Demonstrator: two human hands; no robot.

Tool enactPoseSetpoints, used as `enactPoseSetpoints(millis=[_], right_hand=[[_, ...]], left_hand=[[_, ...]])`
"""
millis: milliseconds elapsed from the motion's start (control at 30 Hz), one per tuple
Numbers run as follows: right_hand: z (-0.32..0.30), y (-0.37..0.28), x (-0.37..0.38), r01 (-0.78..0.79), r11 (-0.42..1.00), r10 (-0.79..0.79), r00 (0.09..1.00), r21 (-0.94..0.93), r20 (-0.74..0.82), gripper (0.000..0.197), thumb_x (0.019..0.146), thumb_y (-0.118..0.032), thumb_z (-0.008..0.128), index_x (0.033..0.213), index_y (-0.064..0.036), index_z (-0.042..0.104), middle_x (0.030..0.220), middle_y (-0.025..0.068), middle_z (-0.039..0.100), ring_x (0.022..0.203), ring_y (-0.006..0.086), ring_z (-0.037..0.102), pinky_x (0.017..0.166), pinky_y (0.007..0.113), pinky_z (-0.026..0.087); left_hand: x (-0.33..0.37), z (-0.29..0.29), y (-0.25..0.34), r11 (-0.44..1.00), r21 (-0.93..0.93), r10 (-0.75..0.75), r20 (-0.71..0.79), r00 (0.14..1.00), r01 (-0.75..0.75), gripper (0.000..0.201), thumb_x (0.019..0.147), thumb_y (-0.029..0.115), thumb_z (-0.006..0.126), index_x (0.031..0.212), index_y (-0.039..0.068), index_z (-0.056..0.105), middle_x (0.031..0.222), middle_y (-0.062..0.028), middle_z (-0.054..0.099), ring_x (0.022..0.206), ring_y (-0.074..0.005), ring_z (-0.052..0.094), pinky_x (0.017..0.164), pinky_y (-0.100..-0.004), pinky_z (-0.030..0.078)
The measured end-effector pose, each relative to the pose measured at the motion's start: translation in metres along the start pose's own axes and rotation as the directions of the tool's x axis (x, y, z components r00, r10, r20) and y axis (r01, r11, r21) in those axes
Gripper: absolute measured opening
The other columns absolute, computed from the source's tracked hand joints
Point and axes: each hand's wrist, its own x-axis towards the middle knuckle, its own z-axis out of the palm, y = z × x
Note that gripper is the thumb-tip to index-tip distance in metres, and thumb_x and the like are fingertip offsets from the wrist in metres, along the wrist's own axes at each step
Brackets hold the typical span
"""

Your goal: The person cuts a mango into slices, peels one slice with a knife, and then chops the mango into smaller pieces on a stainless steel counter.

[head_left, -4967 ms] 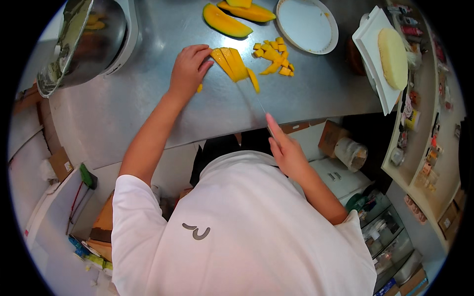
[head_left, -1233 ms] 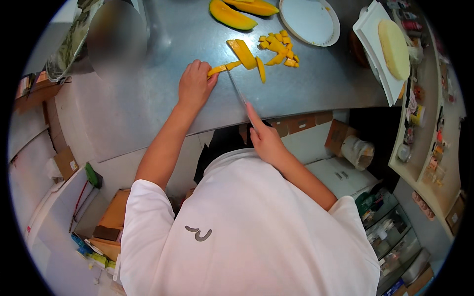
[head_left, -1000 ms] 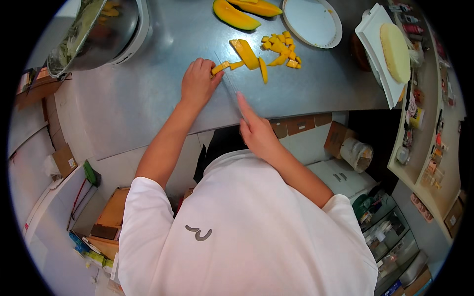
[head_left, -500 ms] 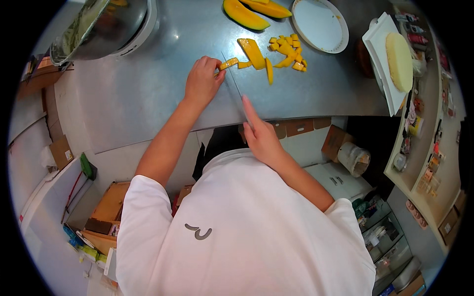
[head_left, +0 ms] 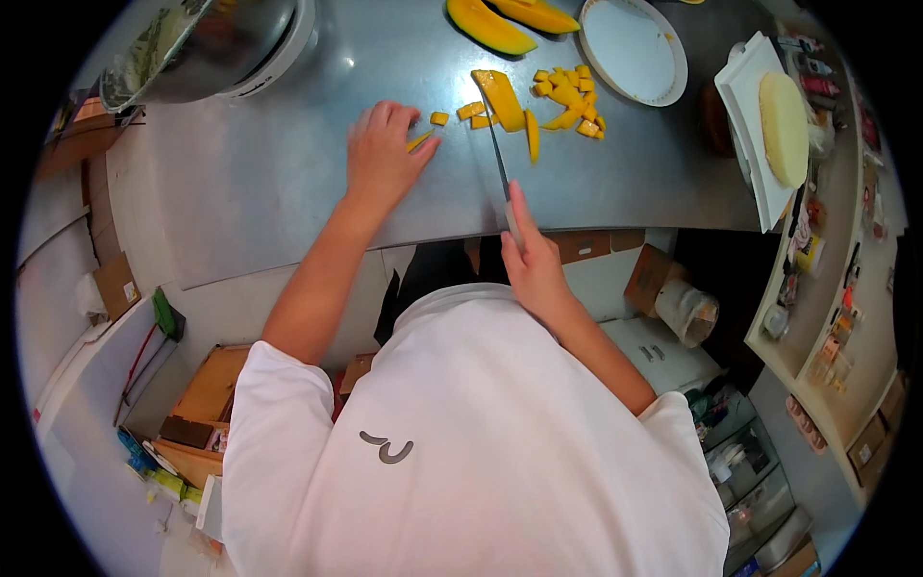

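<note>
My right hand (head_left: 534,269) grips a knife (head_left: 499,159) by its pale handle, index finger stretched along it. The blade points away from me, its tip beside the cut mango. On the left, my left hand (head_left: 385,154) is over the metal table with thumb and fingers apart. A thin mango strip (head_left: 418,141) lies between them, partly hidden by the hand. Beside the fingertips is a small mango cube (head_left: 439,119), with other mango pieces (head_left: 470,112) to its right. A wide mango slice (head_left: 499,100) and a narrow mango strip (head_left: 532,136) lie beyond the blade.
A pile of mango cubes (head_left: 572,94) sits below a white plate (head_left: 635,53). Unpeeled mango pieces (head_left: 490,27) lie at the far side. A large bowl on a white base (head_left: 274,62) stands far left. At right, a round pale cake (head_left: 784,130) rests on a white board (head_left: 740,125).
The knife and my right hand have moved right, away from my left hand. My left fingers have spread and drawn back slightly left. A mango cube now lies apart beside them.
</note>
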Motion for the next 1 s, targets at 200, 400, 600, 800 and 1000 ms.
enactPoseSetpoints(millis=[200, 400, 600, 800, 1000], right_hand=[[0.011, -0.003, 0.009, 0.179, 0.983, -0.178, 0.984, 0.031, -0.015, 0.069, 0.095, 0.0, 0.049, 0.156, -0.0167, 0.022, 0.103, 0.0228, 0.065, 0.084, 0.0365, 0.064, 0.085, 0.036, 0.05], [0.026, -0.005, 0.022, 0.126, 0.991, -0.13, 0.987, 0.044, 0.092, 0.073, 0.091, 0.002, 0.051, 0.156, -0.0186, 0.024, 0.094, 0.0244, 0.063, 0.082, 0.041, 0.061, 0.081, 0.042, 0.05], [0.039, 0.005, 0.033, 0.183, 0.983, -0.181, 0.981, -0.016, 0.067, 0.074, 0.091, 0.001, 0.052, 0.155, -0.0213, 0.024, 0.085, 0.0233, 0.061, 0.081, 0.0424, 0.061, 0.078, 0.047, 0.049], [0.023, 0.014, 0.008, 0.079, 0.995, -0.069, 0.986, -0.062, 0.151, 0.074, 0.091, 0.002, 0.051, 0.156, -0.0212, 0.024, 0.085, 0.0227, 0.06, 0.079, 0.0414, 0.06, 0.078, 0.043, 0.05], [0.032, -0.009, 0.022, 0.177, 0.983, -0.181, 0.977, 0.046, 0.112, 0.073, 0.092, 0.002, 0.051, 0.156, -0.0199, 0.023, 0.084, 0.0233, 0.06, 0.077, 0.0414, 0.059, 0.077, 0.041, 0.05]], left_hand=[[-0.022, 0.005, -0.024, 0.996, 0.09, -0.028, 0.152, 0.988, 0.014, 0.023, 0.075, 0.016, 0.077, 0.096, 0.01, 0.068, 0.095, -0.004, 0.062, 0.091, -0.0261, 0.059, 0.08, -0.0406, 0.044], [-0.013, 0.007, -0.016, 0.999, -0.027, -0.018, 0.025, 1.0, 0.019, 0.023, 0.073, 0.016, 0.079, 0.092, 0.01, 0.068, 0.091, -0.0035, 0.062, 0.091, -0.025, 0.059, 0.079, -0.0403, 0.043], [-0.022, 0.006, -0.025, 0.999, 0.03, -0.033, 0.077, 0.996, 0.031, 0.02, 0.078, 0.019, 0.077, 0.093, 0.01, 0.067, 0.091, -0.0044, 0.064, 0.09, -0.0261, 0.059, 0.079, -0.0397, 0.041], [-0.021, 0.013, -0.031, 0.999, 0.01, -0.037, 0.013, 0.999, 0.037, 0.019, 0.079, 0.019, 0.076, 0.093, 0.01, 0.067, 0.089, -0.0041, 0.066, 0.089, -0.0252, 0.06, 0.078, -0.0391, 0.041], [-0.024, 0.015, -0.03, 0.996, -0.088, -0.036, -0.025, 0.999, 0.034, 0.019, 0.079, 0.016, 0.077, 0.093, 0.009, 0.066, 0.087, -0.0034, 0.066, 0.087, -0.0245, 0.061, 0.077, -0.0386, 0.041]])
